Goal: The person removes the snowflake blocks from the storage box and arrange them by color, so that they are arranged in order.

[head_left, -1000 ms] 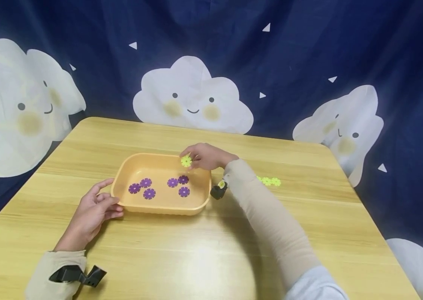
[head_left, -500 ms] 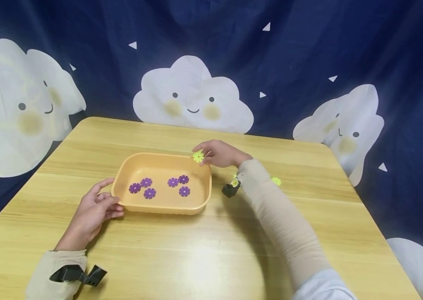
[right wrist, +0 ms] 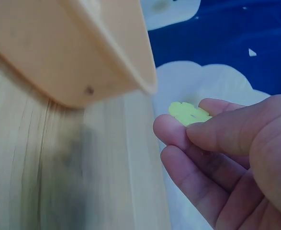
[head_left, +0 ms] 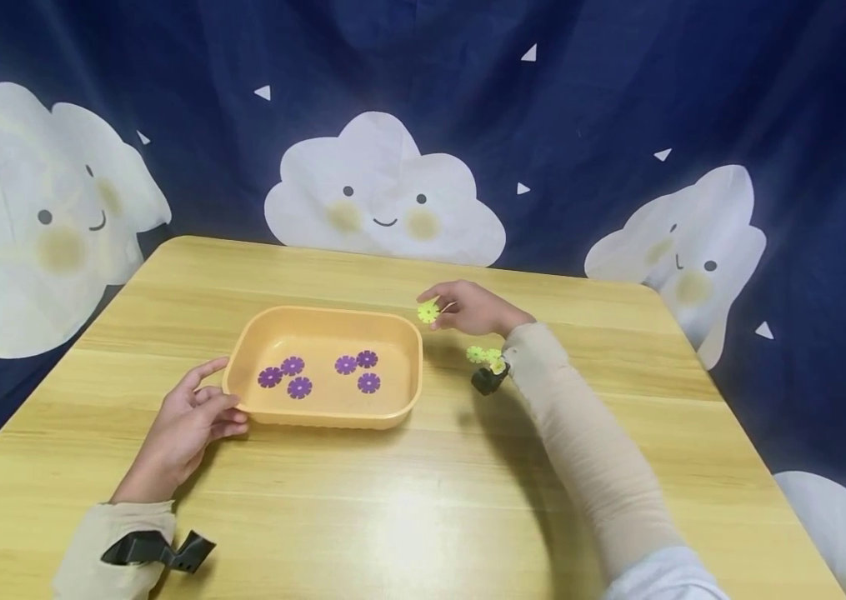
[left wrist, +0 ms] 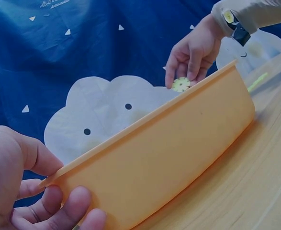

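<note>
At the left end of an orange plastic tub (head_left: 328,325), my left hand (head_left: 184,429) pinches the rim, thumb on one side and fingers on the other in the left wrist view. Several purple snowflake discs (head_left: 299,387) lie flat on the tub's floor in two loose groups. Just beyond the tub's right end, my right hand (head_left: 477,308) holds a yellow-green snowflake disc (right wrist: 181,111) between thumb and fingertips, raised above the table. More yellow-green snowflake discs (head_left: 476,354) lie in a row on the table below that hand, partly hidden by the right forearm.
A light wooden table (head_left: 362,508) carries everything. Behind it hangs a dark blue curtain (head_left: 565,100) with white clouds and triangles. A black wrist mount (head_left: 488,380) sticks out from the right sleeve, close over the yellow-green row.
My right hand has moved right, from above the tub's back right corner to outside its right end, still holding the yellow-green snowflake disc. My left hand and the tub stay put.
</note>
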A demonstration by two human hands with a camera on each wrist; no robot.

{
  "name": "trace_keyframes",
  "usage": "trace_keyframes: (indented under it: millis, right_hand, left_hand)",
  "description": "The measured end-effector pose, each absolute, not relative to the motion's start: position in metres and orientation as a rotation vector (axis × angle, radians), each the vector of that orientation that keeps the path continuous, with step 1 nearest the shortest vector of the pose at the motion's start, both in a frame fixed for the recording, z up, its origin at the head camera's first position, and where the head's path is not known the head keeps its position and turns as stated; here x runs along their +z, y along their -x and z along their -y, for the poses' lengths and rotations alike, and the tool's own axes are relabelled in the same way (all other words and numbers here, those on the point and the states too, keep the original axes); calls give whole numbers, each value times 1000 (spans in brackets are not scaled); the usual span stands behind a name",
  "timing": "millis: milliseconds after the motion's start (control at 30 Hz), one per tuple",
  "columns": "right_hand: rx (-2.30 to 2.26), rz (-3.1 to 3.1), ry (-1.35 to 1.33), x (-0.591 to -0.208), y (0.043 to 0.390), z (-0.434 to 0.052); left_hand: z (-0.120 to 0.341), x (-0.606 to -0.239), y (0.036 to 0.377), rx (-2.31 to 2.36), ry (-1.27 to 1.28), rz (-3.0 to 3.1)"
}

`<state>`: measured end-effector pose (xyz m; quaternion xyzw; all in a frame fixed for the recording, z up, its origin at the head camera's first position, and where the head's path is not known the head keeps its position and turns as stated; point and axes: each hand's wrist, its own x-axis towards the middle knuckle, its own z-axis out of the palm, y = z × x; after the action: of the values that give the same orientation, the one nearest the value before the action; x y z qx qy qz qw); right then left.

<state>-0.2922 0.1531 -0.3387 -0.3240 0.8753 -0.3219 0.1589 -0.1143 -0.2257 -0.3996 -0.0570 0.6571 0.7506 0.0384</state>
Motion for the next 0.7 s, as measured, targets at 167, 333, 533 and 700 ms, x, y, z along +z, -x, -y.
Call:
trace_keyframes:
  millis: [167,333,533,700]
  right_hand:
    - [-935,-2514,899,-343,290,-171]
    - [-925,-2543,888,-348,289,-191]
    - [-952,-2560,861,-355,288,-213]
    - [-977,-2564,796,-360,284,-232]
  left_hand:
    - [226,-401,114,2322,161,-1991]
    - [226,-401,115,2318,162,-1999]
    - [226,-402,115,2311,173,-2015]
    - [226,-402,116,2314,175,-2009]
